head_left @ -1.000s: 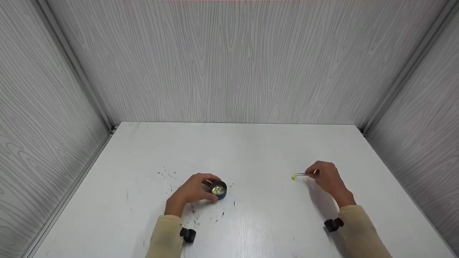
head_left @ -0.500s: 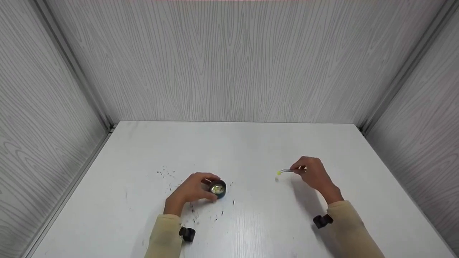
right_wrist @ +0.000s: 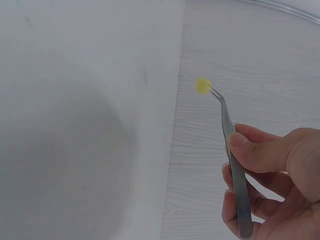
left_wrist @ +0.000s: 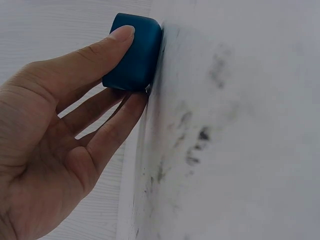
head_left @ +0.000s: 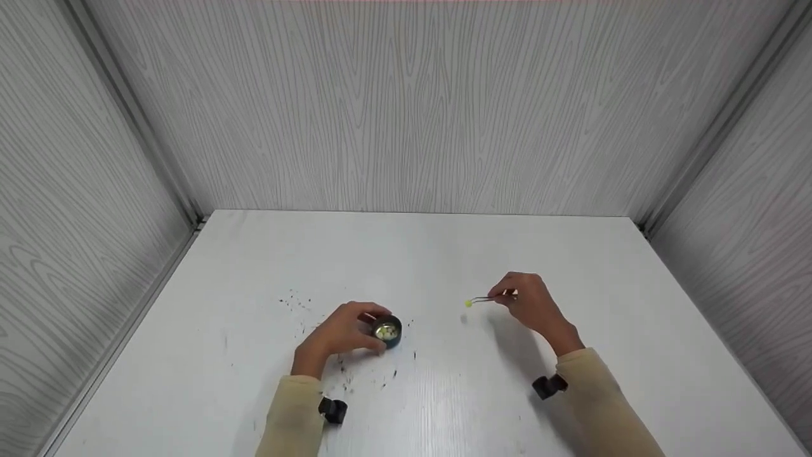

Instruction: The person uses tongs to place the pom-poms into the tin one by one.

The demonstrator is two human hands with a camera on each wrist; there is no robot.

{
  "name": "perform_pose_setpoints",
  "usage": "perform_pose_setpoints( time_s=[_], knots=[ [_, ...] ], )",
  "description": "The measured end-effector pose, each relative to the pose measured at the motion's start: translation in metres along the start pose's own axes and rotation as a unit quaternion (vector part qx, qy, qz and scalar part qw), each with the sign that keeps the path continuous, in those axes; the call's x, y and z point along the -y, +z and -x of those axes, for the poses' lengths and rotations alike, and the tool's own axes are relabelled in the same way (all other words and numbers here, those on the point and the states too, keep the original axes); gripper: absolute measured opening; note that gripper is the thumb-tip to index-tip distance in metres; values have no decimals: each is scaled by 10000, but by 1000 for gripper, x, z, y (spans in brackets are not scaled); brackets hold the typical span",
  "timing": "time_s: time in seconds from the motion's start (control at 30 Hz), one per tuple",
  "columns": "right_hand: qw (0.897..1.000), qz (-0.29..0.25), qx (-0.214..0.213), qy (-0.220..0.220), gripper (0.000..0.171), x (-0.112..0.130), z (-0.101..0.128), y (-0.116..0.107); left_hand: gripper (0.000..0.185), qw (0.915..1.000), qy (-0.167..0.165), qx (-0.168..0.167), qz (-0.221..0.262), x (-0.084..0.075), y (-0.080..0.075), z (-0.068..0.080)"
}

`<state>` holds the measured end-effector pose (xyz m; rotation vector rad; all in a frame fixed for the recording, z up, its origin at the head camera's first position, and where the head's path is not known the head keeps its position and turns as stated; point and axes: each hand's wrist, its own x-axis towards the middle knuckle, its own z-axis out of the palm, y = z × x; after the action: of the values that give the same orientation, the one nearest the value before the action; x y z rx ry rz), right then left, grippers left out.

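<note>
A small round container [head_left: 394, 341], teal outside in the left wrist view [left_wrist: 142, 55], stands on the white table. My left hand [head_left: 349, 330] grips it between thumb and fingers. Several pale and yellowish pieces [head_left: 386, 332] lie inside its shiny interior. To the right, my right hand [head_left: 530, 304] pinches a pair of bent-tip metal tweezers [right_wrist: 237, 185]. Held at the tweezers' tips is a small round yellow piece [right_wrist: 202, 85], raised above the table with its shadow below. A gap of table separates that piece from the container.
Dark specks and smudges [head_left: 346, 374] mark the white table [head_left: 431, 254] around the left hand. Grey wood-grain panels [head_left: 406, 114] rise at the back and both sides. A small black device [head_left: 333, 411] is worn at each wrist.
My right hand has moved left with the tweezers and the yellow piece, closer to the container. The left hand and the container have stayed in place.
</note>
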<state>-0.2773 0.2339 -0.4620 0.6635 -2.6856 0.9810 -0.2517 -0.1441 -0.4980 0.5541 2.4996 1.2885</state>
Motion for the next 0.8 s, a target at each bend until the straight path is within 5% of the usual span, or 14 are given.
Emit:
perform_pose_setpoints(
  time_s=[0.8],
  knots=[
    [9987,-263,357,-252,15,32,-12,27,59,10000,-90,-16,-16,-1,0,0]
  ],
)
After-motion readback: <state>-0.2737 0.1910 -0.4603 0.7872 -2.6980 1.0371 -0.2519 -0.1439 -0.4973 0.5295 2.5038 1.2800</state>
